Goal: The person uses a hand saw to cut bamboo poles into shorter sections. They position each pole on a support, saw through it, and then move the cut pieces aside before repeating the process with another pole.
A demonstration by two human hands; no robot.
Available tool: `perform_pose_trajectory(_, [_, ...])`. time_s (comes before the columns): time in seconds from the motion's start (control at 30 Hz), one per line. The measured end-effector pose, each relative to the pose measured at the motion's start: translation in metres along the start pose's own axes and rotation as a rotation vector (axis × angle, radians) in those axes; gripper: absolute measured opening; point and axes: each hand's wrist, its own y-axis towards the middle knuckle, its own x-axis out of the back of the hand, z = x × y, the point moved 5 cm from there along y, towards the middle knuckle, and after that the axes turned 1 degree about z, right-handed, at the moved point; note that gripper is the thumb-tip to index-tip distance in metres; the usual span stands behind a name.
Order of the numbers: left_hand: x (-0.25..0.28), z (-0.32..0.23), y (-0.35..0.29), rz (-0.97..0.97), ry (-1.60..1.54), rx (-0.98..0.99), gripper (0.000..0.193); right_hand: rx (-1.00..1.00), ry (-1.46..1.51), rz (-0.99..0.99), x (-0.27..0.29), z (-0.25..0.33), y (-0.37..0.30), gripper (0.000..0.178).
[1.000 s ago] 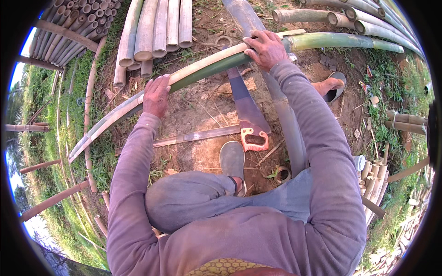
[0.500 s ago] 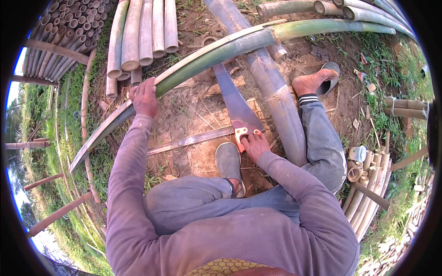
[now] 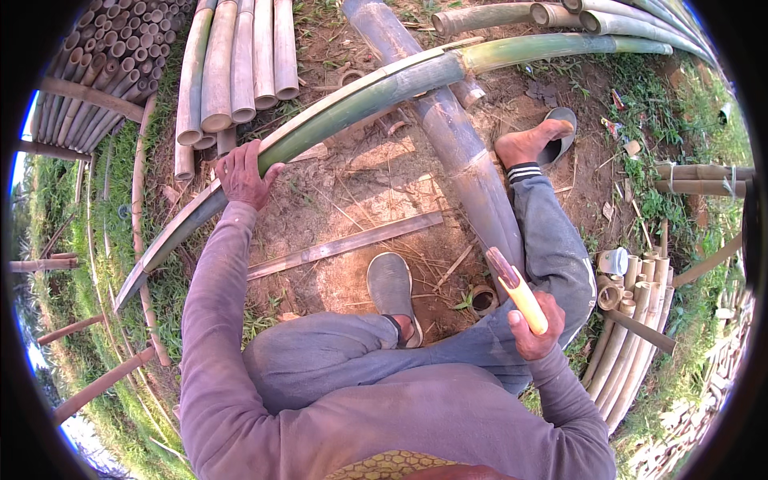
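My left hand (image 3: 245, 176) grips a long green bamboo pole (image 3: 352, 110), its fingers over the top and its thumb at the near side. A pale split face runs along the pole's far side. The pole crosses over a thick grey bamboo log (image 3: 462, 152). Beside my bent right knee, my right hand (image 3: 538, 330) is closed round the yellow-orange and red-brown handle of the handsaw (image 3: 524, 304). That handle shows nearly edge-on, and its blade cannot be made out. A flat bamboo strip (image 3: 344, 246) lies on the dirt between my arms.
Several cut bamboo poles (image 3: 218, 88) lie at the far left, and more poles (image 3: 552, 14) at the far right. A bamboo stack (image 3: 640, 320) with a white cup (image 3: 613, 261) stands to my right. My shod foot (image 3: 390, 288) rests near the strip.
The handsaw has left its place under the green pole. My right hand has drawn it back and rightward to my knee. My left hand stays on the pole, its thumb now showing.
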Motion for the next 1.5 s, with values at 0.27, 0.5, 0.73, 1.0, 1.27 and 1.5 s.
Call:
perform_pose_trajectory(0.27, [-0.002,0.002,0.004,0.051,0.005,0.022,0.075,-0.097,0.135,-0.296,0.064,0.011,0.034,0.075])
perform_pose_trajectory(0.5, [-0.002,-0.001,0.004,0.025,0.004,0.02,0.074,-0.095,0.106,-0.194,0.08,0.037,0.101,0.063])
perform_pose_trajectory(0.73, [0.0,-0.001,0.003,0.015,-0.003,0.02,0.075,-0.156,0.156,-0.169,0.089,0.055,0.109,0.058])
perform_pose_trajectory(1.0, [-0.001,0.002,0.005,0.025,-0.003,0.01,0.076,-0.166,0.199,-0.179,0.093,0.057,0.11,0.052])
perform_pose_trajectory(1.27, [-0.004,0.003,0.007,0.033,-0.005,0.004,0.075,-0.202,0.125,-0.17,0.101,0.056,0.121,0.052])
perform_pose_trajectory(1.5, [-0.005,0.004,0.009,0.09,-0.002,0.03,0.076,-0.142,-0.007,-0.148,0.106,0.04,0.118,0.051])
